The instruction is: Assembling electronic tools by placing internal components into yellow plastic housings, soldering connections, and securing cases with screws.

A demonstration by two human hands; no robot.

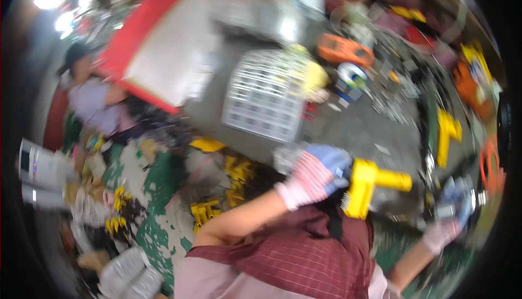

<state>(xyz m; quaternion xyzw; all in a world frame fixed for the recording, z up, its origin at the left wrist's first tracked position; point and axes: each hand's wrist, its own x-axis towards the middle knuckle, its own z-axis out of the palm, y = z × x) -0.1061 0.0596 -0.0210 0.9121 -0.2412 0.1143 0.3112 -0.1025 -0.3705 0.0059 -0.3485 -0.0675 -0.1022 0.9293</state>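
My left hand (321, 174), in a blue-coated glove with a red-striped cuff, is closed at the end of a yellow pistol-shaped plastic housing (361, 189). The housing is held over the bench's near edge, its stubby barrel pointing right. A dark part shows between the fingers and the housing. Farther right, my right hand (455, 204), gloved alike, is at a shiny metal object (445, 211). Motion blur hides its fingers and whether it grips that object. Another yellow pistol-shaped piece (448, 136) lies on the bench's right side.
A white grid tray (265, 100) lies on the grey bench (209, 116). Behind are an orange object (345, 50), a tape roll (352, 74) and loose metal parts (389, 106). Yellow pieces (205, 212) are heaped lower left. A co-worker (98, 100) sits at far left.
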